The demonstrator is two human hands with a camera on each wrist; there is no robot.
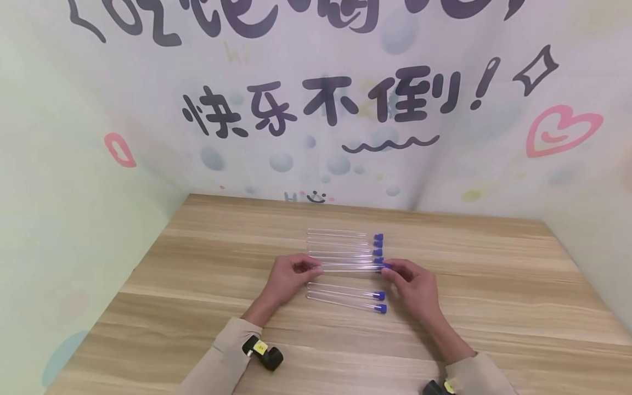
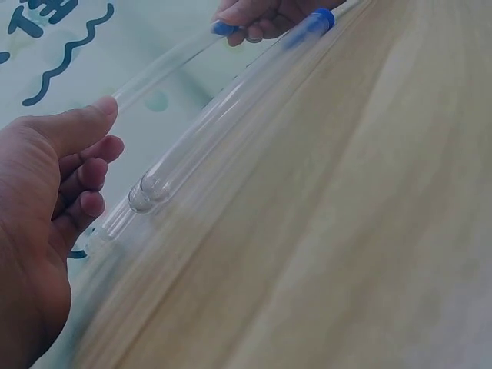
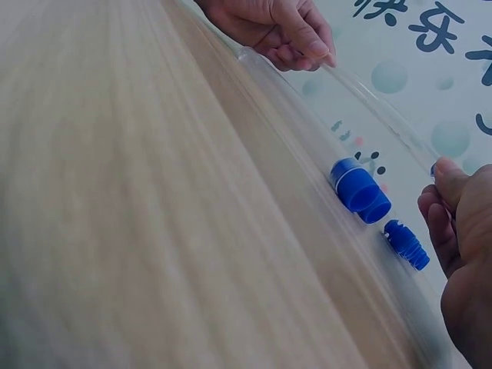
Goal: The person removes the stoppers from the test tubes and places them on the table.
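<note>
A clear test tube (image 1: 350, 268) is held level between my two hands, above the table. My left hand (image 1: 291, 277) pinches its rounded end between thumb and fingers. At the other end my right hand (image 1: 417, 288) pinches the blue stopper (image 2: 224, 28), which the fingertips partly cover. Nearer to me lie two test tubes with blue stoppers in them, one tube (image 1: 345, 290) just behind the other (image 1: 345, 301). Beyond my hands several clear tubes (image 1: 338, 243) lie side by side, with loose blue stoppers (image 1: 378, 244) by their right ends.
The wood-grain table (image 1: 494, 296) bears everything. A white printed cloth (image 1: 316, 164) with dark lettering hangs along its back edge, and pale panels rise at both sides. Black wrist cameras (image 1: 264, 354) sit on both beige sleeves.
</note>
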